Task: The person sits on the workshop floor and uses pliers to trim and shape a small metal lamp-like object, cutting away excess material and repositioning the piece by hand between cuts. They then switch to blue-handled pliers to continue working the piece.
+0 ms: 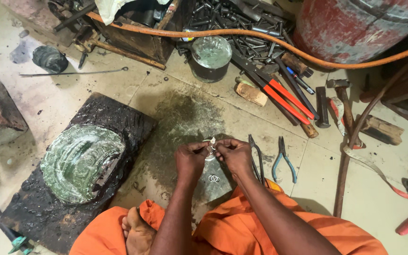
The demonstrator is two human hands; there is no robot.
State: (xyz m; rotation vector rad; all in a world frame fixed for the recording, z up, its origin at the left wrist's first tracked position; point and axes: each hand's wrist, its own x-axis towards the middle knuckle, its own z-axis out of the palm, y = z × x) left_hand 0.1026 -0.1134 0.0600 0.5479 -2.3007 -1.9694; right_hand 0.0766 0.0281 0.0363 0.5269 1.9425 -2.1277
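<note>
At far left I see the embossed metal plate (79, 160) bedded on its black pitch block (119, 118), well apart from the work. My left hand (191, 158) pinches one side of a small silver piece (211, 141); my right hand (234, 155) pinches the other, fingertips nearly touching. The piece sits between both hands, equally near each, its long axis roughly upright. Small rings (214, 178) lie on the floor just below. Blue-handled pliers (283, 158) rest near my right hand.
</note>
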